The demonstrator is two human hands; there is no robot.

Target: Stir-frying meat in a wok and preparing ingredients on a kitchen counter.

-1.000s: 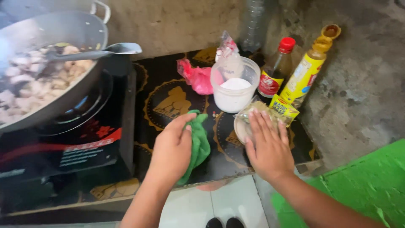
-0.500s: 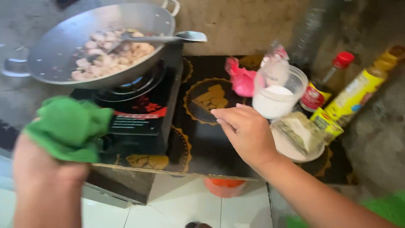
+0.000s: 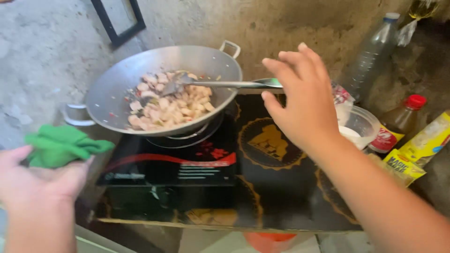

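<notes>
A black countertop (image 3: 281, 206) with gold emblems spreads beneath both hands. On it, between the hands and lower than the right one, sits a black induction cooker (image 3: 173, 173). A large metal wok (image 3: 154, 89) rests on the cooker, to the left of the right hand and up and to the right of the left hand, filled with pale chopped pieces (image 3: 171, 103). Behind the right hand stands a clear plastic bottle (image 3: 372, 56); just past its wrist sits a clear tub (image 3: 358, 126) holding white powder, with a red-capped sauce bottle (image 3: 398, 124) and a yellow packet (image 3: 424, 145) farther right. The right hand (image 3: 302, 100) hovers with fingers spread wide and empty, fingertips just beside the handle end of a metal spatula (image 3: 220, 84) whose blade lies in the wok; touching or not cannot be told. The left hand (image 3: 40, 180) is closed around a bunched green cloth (image 3: 61, 145), just below the wok's near handle (image 3: 75, 115).
</notes>
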